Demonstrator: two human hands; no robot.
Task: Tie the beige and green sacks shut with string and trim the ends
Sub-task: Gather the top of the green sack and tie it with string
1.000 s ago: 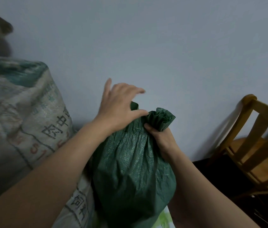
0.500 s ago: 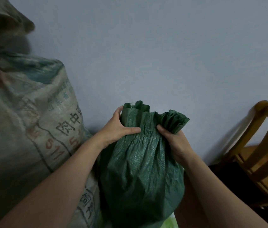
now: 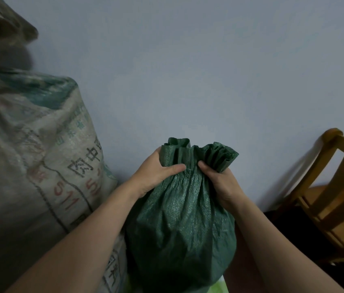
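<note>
- the left hand [image 3: 156, 173], splayed open above the sack a second ago, has dropped and now clamps the neck of the dark green woven plastic sack [image 3: 183, 218] from the left.
- the right hand [image 3: 222, 183] has kept its grip on the neck's right side, thumb pressed into the pleats.
- so the mouth looks gathered, its ruffle standing above both grips. no string is in view, so the tie itself is not yet begun.
- both forearms reach in from below with the thumbs almost meeting at the front. the fingers behind are hidden, probably curled round.
- the green sack stands upright between the arms, against the big beige printed woven sack [image 3: 40, 166] on its left.
</note>
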